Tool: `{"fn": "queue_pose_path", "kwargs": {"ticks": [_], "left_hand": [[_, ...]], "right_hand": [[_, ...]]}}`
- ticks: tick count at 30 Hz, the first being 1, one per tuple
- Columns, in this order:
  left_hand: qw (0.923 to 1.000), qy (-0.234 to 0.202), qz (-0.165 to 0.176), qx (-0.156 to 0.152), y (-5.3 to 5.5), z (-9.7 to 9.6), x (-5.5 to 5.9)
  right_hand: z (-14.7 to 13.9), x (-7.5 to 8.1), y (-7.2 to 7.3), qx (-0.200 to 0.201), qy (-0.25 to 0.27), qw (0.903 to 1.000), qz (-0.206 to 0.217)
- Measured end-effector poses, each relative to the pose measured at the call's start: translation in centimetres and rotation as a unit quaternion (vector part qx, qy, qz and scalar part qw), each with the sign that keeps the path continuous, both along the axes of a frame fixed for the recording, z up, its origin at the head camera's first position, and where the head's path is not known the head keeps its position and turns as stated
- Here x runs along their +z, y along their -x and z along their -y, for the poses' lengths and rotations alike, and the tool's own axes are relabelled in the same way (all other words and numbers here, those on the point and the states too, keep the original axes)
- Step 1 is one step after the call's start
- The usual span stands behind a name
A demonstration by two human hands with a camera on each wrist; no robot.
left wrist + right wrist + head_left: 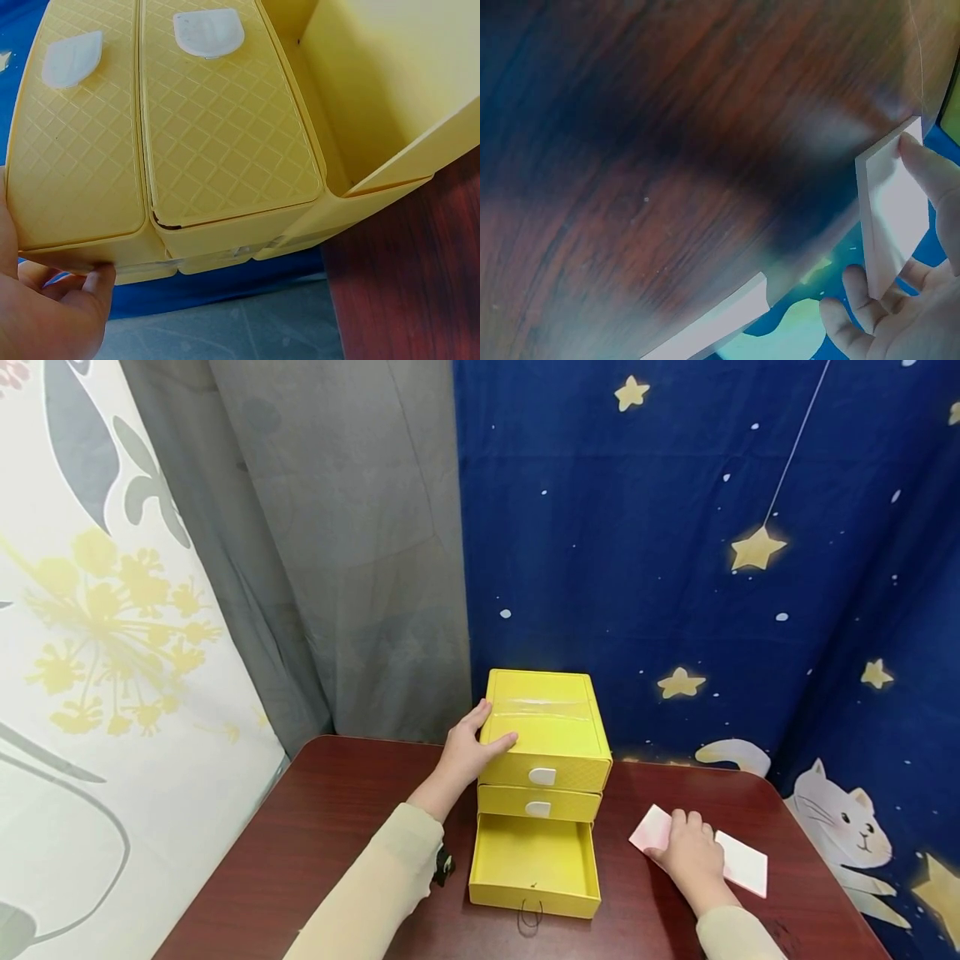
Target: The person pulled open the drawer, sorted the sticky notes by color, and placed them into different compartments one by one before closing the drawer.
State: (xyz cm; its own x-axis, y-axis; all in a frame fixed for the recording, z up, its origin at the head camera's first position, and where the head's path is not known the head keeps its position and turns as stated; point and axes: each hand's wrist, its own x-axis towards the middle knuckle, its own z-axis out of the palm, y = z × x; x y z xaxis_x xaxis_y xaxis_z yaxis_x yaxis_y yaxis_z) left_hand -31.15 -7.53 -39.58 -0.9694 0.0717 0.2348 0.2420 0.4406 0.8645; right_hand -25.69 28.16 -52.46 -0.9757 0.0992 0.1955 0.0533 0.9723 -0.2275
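A yellow drawer box (540,727) stands upright on the table, its bottom drawer (536,860) pulled out and bare inside. My left hand (468,752) grips the box's upper left edge, thumb on top; in the left wrist view the fingers (75,292) bend against its side. To the right of the box, my right hand (692,852) holds a thin white-pink notepad (652,828) between thumb and fingers. The right wrist view shows this notepad (896,210) tilted, its edge toward the camera. A second white pad (742,864) lies beside that hand on the table.
The dark red wooden table (360,802) has rounded back corners. Blue star curtain (570,527) and grey curtain (360,568) hang right behind it. A dark cord loop (530,918) hangs from the bottom drawer's front. Two upper drawers with white tabs (542,776) are closed.
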Motion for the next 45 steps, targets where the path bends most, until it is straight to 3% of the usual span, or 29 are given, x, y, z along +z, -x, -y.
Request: {"fn": "queue_pose_path", "kwargs": {"ticks": [18, 30, 39, 45], "left_hand": [[1.0000, 0.003, 0.002, 0.007, 0.0, 0.0, 0.0], [1.0000, -0.002, 0.003, 0.005, -0.1, -0.1, 0.0], [1.0000, -0.002, 0.000, 0.004, 0.2, 0.0, -0.3], [1.0000, -0.002, 0.002, 0.003, 0.1, 0.0, -0.2]], "right_hand": [[0.6, 1.3, -1.7, 0.044, 0.015, 0.9954, -0.084], [1.8, 1.2, -2.7, 0.066, 0.007, 0.9885, -0.136], [2.0, 1.2, -2.7, 0.087, -0.013, 0.9638, -0.252], [2.2, 1.3, -3.1, 0.098, -0.006, 0.9523, -0.289]]}}
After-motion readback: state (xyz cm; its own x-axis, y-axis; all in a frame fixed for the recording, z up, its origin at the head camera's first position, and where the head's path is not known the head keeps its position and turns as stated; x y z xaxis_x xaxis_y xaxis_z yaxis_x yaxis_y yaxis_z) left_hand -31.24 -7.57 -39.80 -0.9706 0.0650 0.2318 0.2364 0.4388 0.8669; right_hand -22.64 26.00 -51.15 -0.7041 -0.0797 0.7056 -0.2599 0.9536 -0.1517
